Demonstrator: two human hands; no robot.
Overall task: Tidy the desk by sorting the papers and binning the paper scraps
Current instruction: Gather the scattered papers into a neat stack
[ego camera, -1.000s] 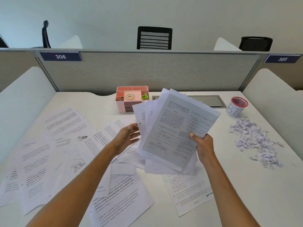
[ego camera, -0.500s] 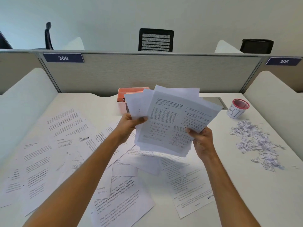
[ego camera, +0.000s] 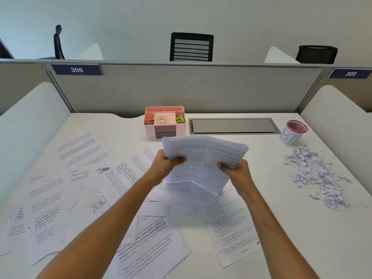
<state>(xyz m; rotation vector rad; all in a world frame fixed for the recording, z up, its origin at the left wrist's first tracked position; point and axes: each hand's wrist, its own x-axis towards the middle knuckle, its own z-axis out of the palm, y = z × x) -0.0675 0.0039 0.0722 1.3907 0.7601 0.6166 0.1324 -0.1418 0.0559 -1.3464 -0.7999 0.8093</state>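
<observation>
Both hands clamp one stack (ego camera: 203, 160) above the table (ego camera: 302, 228): left hand (ego camera: 166, 165) on its left edge, right hand (ego camera: 235, 171) on its right. Loose sheets (ego camera: 80, 178) left of and beneath hands; scraps (ego camera: 316, 174) and bin (ego camera: 292, 132) right.

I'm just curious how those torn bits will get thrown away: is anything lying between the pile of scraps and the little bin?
Nothing visible does. The paper scraps lie just in front of the small bin, with only bare desk between them.
</observation>
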